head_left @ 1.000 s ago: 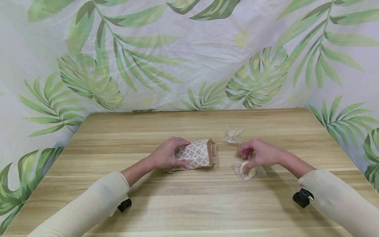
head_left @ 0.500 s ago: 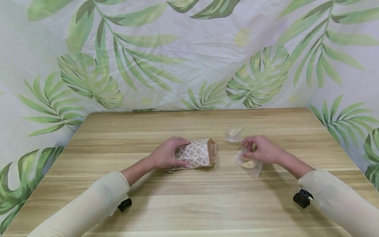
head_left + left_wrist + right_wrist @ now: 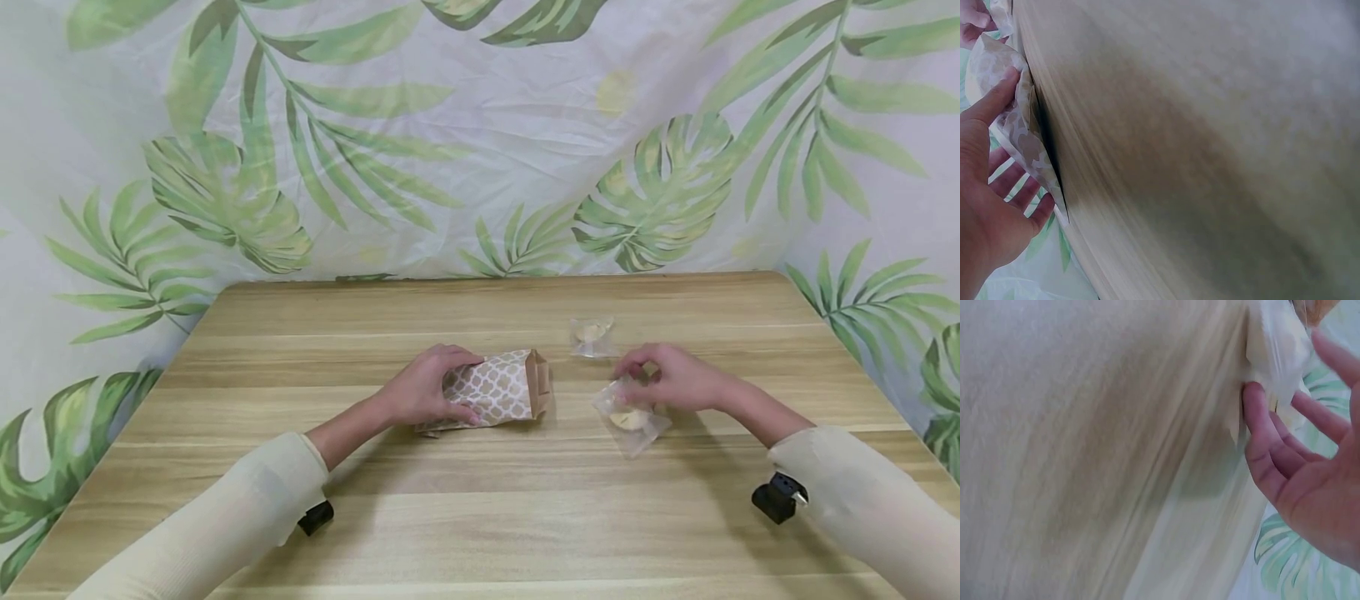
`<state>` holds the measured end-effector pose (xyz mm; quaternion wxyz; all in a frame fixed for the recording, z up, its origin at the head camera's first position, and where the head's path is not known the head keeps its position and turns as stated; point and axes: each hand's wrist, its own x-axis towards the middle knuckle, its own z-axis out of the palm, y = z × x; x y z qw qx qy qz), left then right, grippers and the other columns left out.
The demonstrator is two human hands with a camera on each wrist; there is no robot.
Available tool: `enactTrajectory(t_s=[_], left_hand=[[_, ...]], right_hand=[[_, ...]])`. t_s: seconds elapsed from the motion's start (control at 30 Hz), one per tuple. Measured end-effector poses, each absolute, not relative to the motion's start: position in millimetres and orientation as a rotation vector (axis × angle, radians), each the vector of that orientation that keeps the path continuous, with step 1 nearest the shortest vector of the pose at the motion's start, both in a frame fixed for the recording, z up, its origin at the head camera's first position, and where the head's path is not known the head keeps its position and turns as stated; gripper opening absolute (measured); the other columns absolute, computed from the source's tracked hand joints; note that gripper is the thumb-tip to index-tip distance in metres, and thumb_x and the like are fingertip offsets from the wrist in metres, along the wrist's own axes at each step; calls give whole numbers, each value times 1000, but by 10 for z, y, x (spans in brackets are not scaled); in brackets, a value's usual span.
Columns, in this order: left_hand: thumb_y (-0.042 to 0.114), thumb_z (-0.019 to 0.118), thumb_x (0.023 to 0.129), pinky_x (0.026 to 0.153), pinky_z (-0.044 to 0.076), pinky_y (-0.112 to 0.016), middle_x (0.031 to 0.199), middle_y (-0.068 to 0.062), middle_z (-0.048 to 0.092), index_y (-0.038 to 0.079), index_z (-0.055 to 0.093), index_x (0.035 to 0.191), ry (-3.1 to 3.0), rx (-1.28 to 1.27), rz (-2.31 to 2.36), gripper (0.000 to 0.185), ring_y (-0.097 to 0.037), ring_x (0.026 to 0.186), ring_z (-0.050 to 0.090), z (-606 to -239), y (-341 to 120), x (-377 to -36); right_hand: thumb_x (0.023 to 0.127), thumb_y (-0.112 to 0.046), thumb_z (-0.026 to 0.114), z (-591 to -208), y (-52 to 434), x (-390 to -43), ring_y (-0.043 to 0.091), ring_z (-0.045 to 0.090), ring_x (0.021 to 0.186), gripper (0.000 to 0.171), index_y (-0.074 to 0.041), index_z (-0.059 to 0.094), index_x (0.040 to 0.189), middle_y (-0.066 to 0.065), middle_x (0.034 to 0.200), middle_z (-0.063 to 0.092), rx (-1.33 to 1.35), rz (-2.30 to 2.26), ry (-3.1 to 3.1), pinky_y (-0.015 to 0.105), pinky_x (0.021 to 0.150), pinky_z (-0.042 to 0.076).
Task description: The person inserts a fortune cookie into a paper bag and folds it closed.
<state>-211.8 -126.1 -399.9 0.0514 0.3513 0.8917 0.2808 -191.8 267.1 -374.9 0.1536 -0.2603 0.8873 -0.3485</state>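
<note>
A brown paper bag (image 3: 501, 390) with a white lattice print lies on its side on the wooden table (image 3: 480, 500), its mouth facing right. My left hand (image 3: 427, 390) grips its closed end, thumb on top, and the left wrist view shows the left hand (image 3: 991, 187) on the paper bag (image 3: 1013, 119) too. My right hand (image 3: 663, 377) pinches the top of a clear wrapped cookie packet (image 3: 632, 417), which hangs tilted just above the table to the right of the bag's mouth. In the right wrist view the right hand (image 3: 1297, 462) holds the packet (image 3: 1275, 356).
A second clear cookie packet (image 3: 591, 335) lies on the table behind the right hand. A leaf-print cloth (image 3: 480, 142) hangs behind and around the table. Black wrist cameras (image 3: 778, 498) sit under both sleeves.
My right hand has picked the cookie packet up off the table and lifted it slightly toward the back. The left hand and the bag have stayed still.
</note>
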Motion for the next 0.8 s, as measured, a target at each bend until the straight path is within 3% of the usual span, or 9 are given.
enactTrajectory(t_s=[0.17,0.33,0.53,0.8], left_hand=[[35,97,71,113,44,-50,135,-15,65,-2,63,137,2717,1069,855,83,-34,129,57,-3997,-1266,-2117],[36,97,71,113,45,-50,135,-15,66,-2,63,137,2722,1080,844,82,-34,128,57,-4003,-1262,-2119],[35,97,71,113,44,-51,134,-16,65,-2,63,137,2725,1081,845,82,-35,129,57,-4002,-1262,-2115],[35,97,71,114,44,-51,135,-16,65,-2,63,137,2727,1072,845,83,-35,129,56,-4001,-1262,-2111]], right_hand=[[79,-12,91,-3743,2743,-1934,12,54,65,64,10,59,131,16,110,49,-724,-1071,2334,22,56,46],[71,-4,94,-3728,2785,-1918,20,63,77,79,10,51,136,19,112,46,-788,-1066,2272,25,63,54],[74,-7,92,-3749,2795,-1900,21,60,79,79,8,49,137,17,111,49,-829,-1048,2290,25,64,52],[79,-6,88,-3810,2814,-1937,16,59,75,83,11,39,144,8,92,58,-877,-1075,2303,23,65,52]])
